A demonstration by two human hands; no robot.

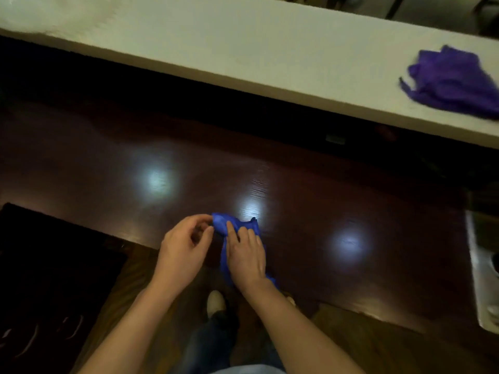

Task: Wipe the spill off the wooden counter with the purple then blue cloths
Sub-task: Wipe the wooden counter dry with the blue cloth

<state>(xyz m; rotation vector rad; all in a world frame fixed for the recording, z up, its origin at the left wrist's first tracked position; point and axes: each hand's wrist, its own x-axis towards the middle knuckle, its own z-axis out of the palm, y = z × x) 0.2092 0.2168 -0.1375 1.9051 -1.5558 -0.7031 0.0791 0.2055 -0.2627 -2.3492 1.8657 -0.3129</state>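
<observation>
A blue cloth [235, 227] lies bunched near the front edge of the dark wooden counter [324, 201]. My right hand [246, 256] rests flat on top of it, fingers pointing away from me. My left hand [183, 245] pinches the cloth's left corner between thumb and fingertips. The purple cloth [453, 82] lies crumpled on the white ledge [243, 47] at the far right, away from both hands. No spill is visible on the glossy wood, only bright light reflections.
A black mat [48, 265] lies on the floor at lower left. A metallic surface [483, 279] borders the counter's right end. My legs and a shoe [215, 302] show below the counter's front edge. A dark gap runs under the white ledge.
</observation>
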